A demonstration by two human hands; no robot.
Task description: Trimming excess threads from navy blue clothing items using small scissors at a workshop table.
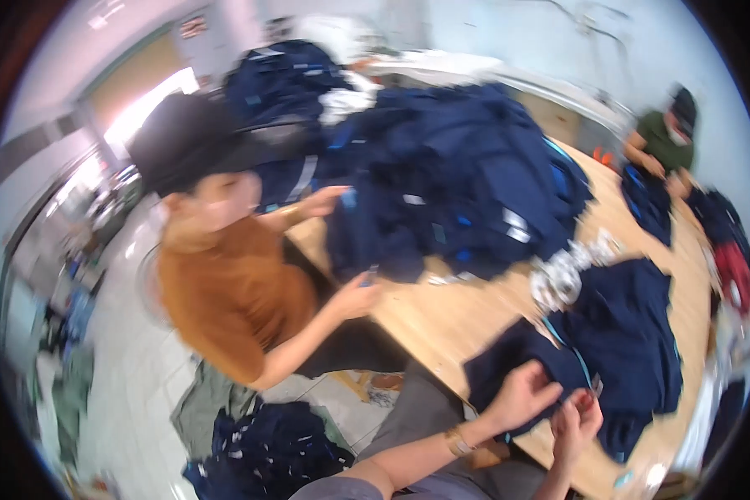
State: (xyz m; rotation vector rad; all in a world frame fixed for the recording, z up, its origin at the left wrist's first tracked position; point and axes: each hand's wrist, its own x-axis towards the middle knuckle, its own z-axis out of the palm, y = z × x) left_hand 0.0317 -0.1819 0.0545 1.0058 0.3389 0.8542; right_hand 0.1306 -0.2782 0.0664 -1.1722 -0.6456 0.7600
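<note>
A navy garment (617, 325) with a light blue strip along one edge lies spread on the table in front of me. My left hand (523, 397), with a bracelet or watch at the wrist, rests over its near left part, fingers loosely apart. Close beside it, my right hand (577, 423) is closed in a pinch at the end of the light blue strip. A small reddish spot shows at those fingertips, too blurred to name. A small pale tag-like piece sits just past them.
A large heap of navy garments (467, 175) covers the far part of the wooden table (425, 325). White crumpled material (556, 283) lies between it and my garment. A co-worker in brown (225, 292) handles cloth at left; another in green (671, 150) works far right. Navy clothes (267, 450) lie piled at lower left.
</note>
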